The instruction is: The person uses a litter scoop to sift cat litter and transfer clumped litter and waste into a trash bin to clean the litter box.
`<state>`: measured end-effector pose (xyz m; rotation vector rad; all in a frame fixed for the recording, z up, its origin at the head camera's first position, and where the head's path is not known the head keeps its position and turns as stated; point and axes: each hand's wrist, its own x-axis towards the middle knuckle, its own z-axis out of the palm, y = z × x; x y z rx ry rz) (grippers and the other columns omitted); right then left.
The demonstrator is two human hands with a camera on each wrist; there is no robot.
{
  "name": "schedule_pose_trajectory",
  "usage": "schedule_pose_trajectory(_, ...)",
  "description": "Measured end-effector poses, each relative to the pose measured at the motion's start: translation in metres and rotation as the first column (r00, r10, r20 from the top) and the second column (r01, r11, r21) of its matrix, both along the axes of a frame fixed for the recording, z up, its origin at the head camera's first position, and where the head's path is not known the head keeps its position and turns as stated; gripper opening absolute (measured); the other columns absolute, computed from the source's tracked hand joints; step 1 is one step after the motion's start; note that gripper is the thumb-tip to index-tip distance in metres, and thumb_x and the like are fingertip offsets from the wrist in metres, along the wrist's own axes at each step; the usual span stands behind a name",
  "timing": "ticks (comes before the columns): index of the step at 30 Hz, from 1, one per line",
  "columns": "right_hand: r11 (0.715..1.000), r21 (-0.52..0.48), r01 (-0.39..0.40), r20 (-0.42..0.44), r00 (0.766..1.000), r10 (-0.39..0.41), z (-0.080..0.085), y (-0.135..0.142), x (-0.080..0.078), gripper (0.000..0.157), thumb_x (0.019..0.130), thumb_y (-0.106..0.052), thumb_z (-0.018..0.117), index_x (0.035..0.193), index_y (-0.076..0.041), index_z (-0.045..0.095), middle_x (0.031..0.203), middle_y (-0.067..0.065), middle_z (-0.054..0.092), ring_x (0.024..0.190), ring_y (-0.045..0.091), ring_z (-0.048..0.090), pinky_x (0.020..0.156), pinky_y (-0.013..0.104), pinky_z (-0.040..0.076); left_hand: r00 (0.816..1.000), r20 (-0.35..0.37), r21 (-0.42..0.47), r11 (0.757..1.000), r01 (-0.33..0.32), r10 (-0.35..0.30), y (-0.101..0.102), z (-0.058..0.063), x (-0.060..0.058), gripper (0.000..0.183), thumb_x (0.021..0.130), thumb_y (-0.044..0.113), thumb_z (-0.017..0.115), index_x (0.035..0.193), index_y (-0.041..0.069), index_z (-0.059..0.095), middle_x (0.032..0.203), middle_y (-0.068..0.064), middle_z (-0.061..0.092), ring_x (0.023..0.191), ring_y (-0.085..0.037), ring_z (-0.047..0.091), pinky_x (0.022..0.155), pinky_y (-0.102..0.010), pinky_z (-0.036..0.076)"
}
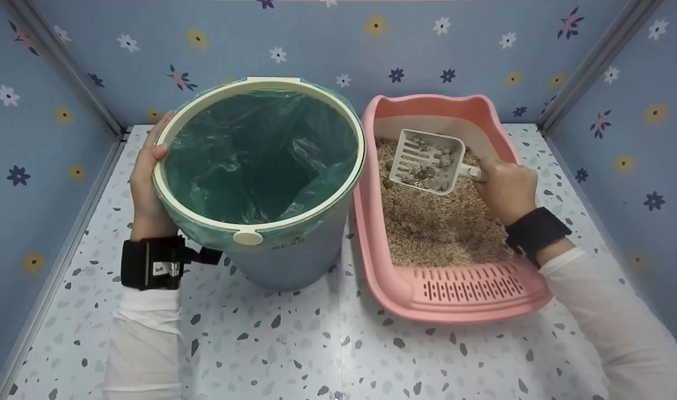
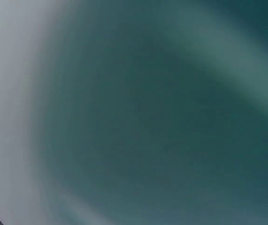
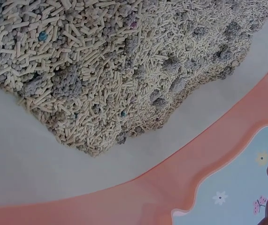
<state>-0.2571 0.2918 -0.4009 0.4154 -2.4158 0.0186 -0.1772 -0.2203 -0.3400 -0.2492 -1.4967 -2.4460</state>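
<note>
Blue walls [image 1: 327, 47] printed with flowers enclosed a white floor [image 1: 294, 344] speckled with grey and black chips. On it stood a blue-grey bin [image 1: 288, 266] and, just to its right, a pink litter box [image 1: 372, 244] with a slotted front ledge [image 1: 505, 306]. A cream ring [image 1: 199, 215] circled the bin's mouth, and a green liner [image 1: 244, 166] was spread inside and folded out under the ring.

The two hands were well apart. The left hand [image 1: 148, 178] gripped the left side of the bin's rim, while the right hand [image 1: 509, 188] was curled round the handle of a pale slotted scoop [image 1: 459, 161]. The scoop was over the back part of the litter [image 1: 444, 233], inside the box's outline, with grey clumps [image 1: 427, 171] lying in it. More clumps showed among the pale pellets in the right wrist view. The left wrist view was a green blur, probably the bin's lined side.
</note>
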Motion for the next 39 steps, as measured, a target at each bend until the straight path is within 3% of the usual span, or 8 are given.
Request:
schedule_pose_trajectory(5, 0.997, -0.057, 0.052, 0.158, 0.987, -0.043, 0.002, -0.002, 0.001, 0.022, 0.078, -0.021, 0.069, 0.069, -0.007, 0.053, 0.057, 0.018, 0.056, 0.048, 0.041, 0.052, 0.039, 0.052, 0.033, 0.999, 0.013, -0.031, 0.999, -0.038, 0.038, 0.002, 0.002, -0.004, 0.054, 0.096, 0.013, 0.023, 0.149, 0.01, 0.024, 0.154, -0.009, 0.022, 0.141, -0.018, 0.025, 0.116, -0.034, 0.019)
schedule_pose_trajectory(8, 0.989, -0.108, 0.098, 0.32, 0.945, -0.059, 0.006, -0.003, 0.001, 0.026, 0.081, -0.027, 0.066, 0.067, -0.009, 0.054, 0.06, 0.016, 0.057, 0.053, 0.039, 0.053, 0.042, 0.051, 0.035, 0.999, 0.017, -0.004, 0.999, -0.032, 0.032, 0.002, 0.002, -0.003, 0.053, 0.096, 0.012, 0.022, 0.149, 0.01, 0.026, 0.153, -0.008, 0.024, 0.141, -0.017, 0.026, 0.115, -0.034, 0.019)
schedule_pose_trajectory(11, 0.974, -0.176, 0.143, 0.505, 0.863, -0.036, 0.011, -0.003, 0.0, 0.028, 0.082, -0.029, 0.064, 0.065, -0.011, 0.052, 0.062, 0.011, 0.055, 0.054, 0.031, 0.052, 0.045, 0.043, 0.036, 1.0, 0.01, 0.022, 1.0, -0.02, 0.02, 0.001, 0.001, -0.001, 0.052, 0.096, 0.012, 0.024, 0.147, 0.012, 0.03, 0.153, -0.006, 0.026, 0.14, -0.017, 0.028, 0.115, -0.035, 0.021)
schedule_pose_trajectory(18, 0.906, -0.346, 0.246, 0.784, 0.606, 0.135, 0.017, -0.003, 0.0, 0.025, 0.083, -0.028, 0.066, 0.074, -0.009, 0.053, 0.059, -0.003, 0.043, 0.047, 0.012, 0.041, 0.044, 0.027, 0.035, 1.0, -0.005, 0.024, 1.0, 0.015, -0.015, -0.001, -0.001, 0.002, 0.052, 0.096, 0.014, 0.028, 0.147, 0.013, 0.031, 0.153, -0.007, 0.026, 0.14, -0.022, 0.027, 0.114, -0.038, 0.022)
schedule_pose_trajectory(22, 0.867, -0.395, 0.303, 0.831, 0.521, 0.197, 0.018, -0.003, -0.001, 0.027, 0.083, -0.031, 0.068, 0.076, -0.008, 0.056, 0.056, -0.007, 0.039, 0.044, 0.008, 0.038, 0.042, 0.025, 0.035, 1.0, -0.004, 0.029, 0.999, 0.017, -0.017, 0.0, -0.001, 0.002, 0.051, 0.096, 0.014, 0.028, 0.147, 0.013, 0.032, 0.152, -0.007, 0.026, 0.139, -0.023, 0.028, 0.114, -0.039, 0.022)
schedule_pose_trajectory(34, 0.87, -0.366, 0.329, 0.868, 0.457, 0.193, 0.02, -0.004, -0.001, 0.023, 0.082, -0.027, 0.067, 0.079, -0.008, 0.055, 0.059, -0.006, 0.043, 0.047, 0.007, 0.039, 0.044, 0.025, 0.039, 1.0, -0.005, -0.031, 0.999, -0.029, 0.028, 0.001, 0.001, -0.003, 0.055, 0.094, 0.011, 0.022, 0.149, 0.009, 0.025, 0.153, -0.01, 0.023, 0.141, -0.02, 0.026, 0.115, -0.036, 0.02)
schedule_pose_trajectory(37, 0.876, -0.358, 0.322, 0.863, 0.472, 0.18, 0.021, -0.003, -0.001, 0.022, 0.082, -0.026, 0.067, 0.079, -0.007, 0.056, 0.058, -0.006, 0.042, 0.046, 0.008, 0.039, 0.044, 0.024, 0.038, 0.999, 0.003, -0.028, 0.999, -0.035, 0.035, 0.001, 0.002, -0.004, 0.055, 0.094, 0.01, 0.021, 0.149, 0.008, 0.024, 0.154, -0.01, 0.022, 0.141, -0.019, 0.025, 0.115, -0.034, 0.02)
schedule_pose_trajectory(39, 0.889, -0.347, 0.3, 0.84, 0.521, 0.152, 0.021, -0.003, 0.0, 0.022, 0.081, -0.026, 0.066, 0.075, -0.008, 0.055, 0.057, -0.006, 0.042, 0.046, 0.009, 0.039, 0.043, 0.025, 0.036, 0.999, 0.0, -0.012, 0.999, -0.032, 0.032, 0.001, 0.001, -0.004, 0.055, 0.094, 0.01, 0.022, 0.148, 0.009, 0.026, 0.153, -0.009, 0.023, 0.141, -0.019, 0.026, 0.115, -0.035, 0.02)
